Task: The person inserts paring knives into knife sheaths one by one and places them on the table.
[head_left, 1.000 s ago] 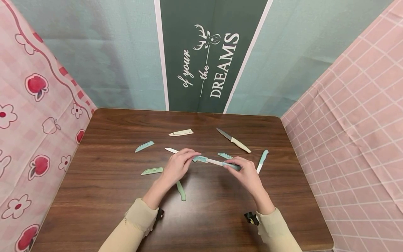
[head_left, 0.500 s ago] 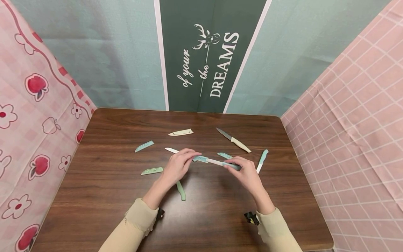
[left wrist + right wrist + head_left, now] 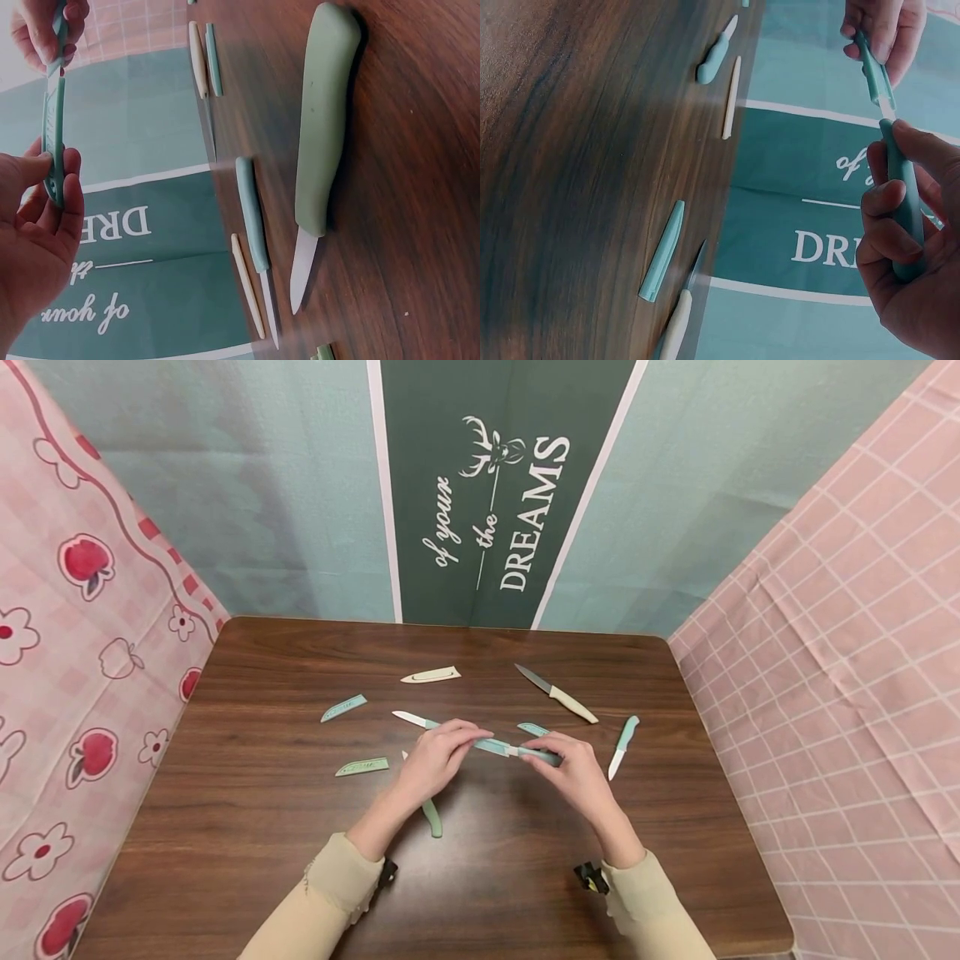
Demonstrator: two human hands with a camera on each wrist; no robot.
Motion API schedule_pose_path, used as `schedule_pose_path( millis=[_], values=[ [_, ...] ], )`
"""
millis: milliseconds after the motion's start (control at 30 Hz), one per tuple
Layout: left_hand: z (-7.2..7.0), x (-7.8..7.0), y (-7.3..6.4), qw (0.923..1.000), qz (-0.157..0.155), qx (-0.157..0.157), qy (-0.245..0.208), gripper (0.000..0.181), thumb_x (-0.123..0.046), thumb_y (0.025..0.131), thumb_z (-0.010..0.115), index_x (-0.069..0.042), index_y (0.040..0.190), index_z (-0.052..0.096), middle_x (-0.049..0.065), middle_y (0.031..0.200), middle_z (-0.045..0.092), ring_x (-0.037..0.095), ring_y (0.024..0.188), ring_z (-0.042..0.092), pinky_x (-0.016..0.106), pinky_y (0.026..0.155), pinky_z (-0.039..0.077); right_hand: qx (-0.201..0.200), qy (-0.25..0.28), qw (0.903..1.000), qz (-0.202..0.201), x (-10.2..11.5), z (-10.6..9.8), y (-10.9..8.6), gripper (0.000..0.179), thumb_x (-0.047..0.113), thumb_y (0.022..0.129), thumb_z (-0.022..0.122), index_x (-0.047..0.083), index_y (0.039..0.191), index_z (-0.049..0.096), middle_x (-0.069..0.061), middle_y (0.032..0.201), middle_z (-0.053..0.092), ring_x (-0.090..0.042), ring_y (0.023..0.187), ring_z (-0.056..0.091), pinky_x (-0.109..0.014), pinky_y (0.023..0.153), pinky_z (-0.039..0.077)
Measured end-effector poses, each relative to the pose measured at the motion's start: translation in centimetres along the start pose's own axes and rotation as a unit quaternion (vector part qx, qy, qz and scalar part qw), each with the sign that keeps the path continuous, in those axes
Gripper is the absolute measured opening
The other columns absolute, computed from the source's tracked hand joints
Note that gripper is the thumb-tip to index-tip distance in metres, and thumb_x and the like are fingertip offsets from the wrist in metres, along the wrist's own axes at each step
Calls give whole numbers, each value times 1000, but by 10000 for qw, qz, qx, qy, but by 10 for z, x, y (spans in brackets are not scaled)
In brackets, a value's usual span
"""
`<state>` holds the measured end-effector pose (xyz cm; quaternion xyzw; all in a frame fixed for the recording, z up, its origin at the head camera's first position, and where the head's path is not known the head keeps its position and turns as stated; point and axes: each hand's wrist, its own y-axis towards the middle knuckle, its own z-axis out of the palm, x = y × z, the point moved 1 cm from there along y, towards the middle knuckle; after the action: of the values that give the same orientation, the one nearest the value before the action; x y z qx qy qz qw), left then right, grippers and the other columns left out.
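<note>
Above the middle of the table, my left hand (image 3: 435, 767) pinches a light blue knife sheath (image 3: 492, 747) between thumb and fingers. My right hand (image 3: 579, 775) grips the blue handle of a paring knife (image 3: 905, 202). Most of its white blade is inside the sheath; a short length shows between the sheath's mouth and the handle. In the left wrist view, the sheath (image 3: 54, 127) stands nearly upright in the fingers. A green-handled knife (image 3: 431, 818) lies under my left forearm, partly covered. Beyond my left hand lies another blue-handled knife (image 3: 409, 718), its handle partly hidden.
On the wooden table (image 3: 525, 893) lie a green sheath (image 3: 362, 767), a blue sheath (image 3: 344, 708) and a cream sheath (image 3: 431, 675). Towards the right are a cream-handled knife (image 3: 573, 704), a blue-handled knife (image 3: 624, 743) and another blue sheath (image 3: 533, 729). Fabric hangs around the table.
The knife's blade has slid deeper into the sheath, so less white shows. My hands have come closer together, the left shifting right and the right shifting slightly left.
</note>
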<state>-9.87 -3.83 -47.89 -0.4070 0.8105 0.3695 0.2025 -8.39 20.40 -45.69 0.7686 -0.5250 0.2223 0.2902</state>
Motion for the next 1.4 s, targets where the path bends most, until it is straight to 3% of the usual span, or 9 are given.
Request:
schedule_pose_path(
  millis=[133,367,700,1000,1400],
  values=[
    [0,0,0,10000,-28,-10,-17,24,-11,97,63,-20,117,74,-3,109,73,13,99,71,31,81,57,-21,3,10000,9,1,1,1,12,18,85,79,15,97,78,3,91,74,-8,76,61,-31,65,53],
    [-3,-1,0,9998,114,17,-159,31,-7,90,73,-17,119,71,1,117,68,17,106,68,33,86,56,-81,-28,10000,36,0,1,2,14,19,85,80,15,98,77,2,90,74,-8,71,56,-22,63,47],
    [-10,2,-1,9993,107,-313,180,30,-6,88,74,-17,116,73,2,114,71,20,107,67,36,88,56,-129,-208,9995,212,-8,-4,-2,16,19,85,79,15,100,77,2,92,75,-8,71,56,-22,64,47],
    [-5,4,-2,9973,380,-388,489,30,-5,86,76,-14,114,74,2,110,73,20,103,67,34,87,56,-11,-262,9994,219,-9,-4,-3,16,18,87,77,14,103,77,1,97,76,-9,79,62,-25,70,51],
    [0,1,-3,9974,358,-322,530,29,-6,87,74,-15,115,74,2,111,73,20,102,69,35,87,57,-49,-270,9993,252,-11,-5,-4,16,17,87,77,14,103,78,0,98,76,-9,81,64,-25,71,52]
  ],
)
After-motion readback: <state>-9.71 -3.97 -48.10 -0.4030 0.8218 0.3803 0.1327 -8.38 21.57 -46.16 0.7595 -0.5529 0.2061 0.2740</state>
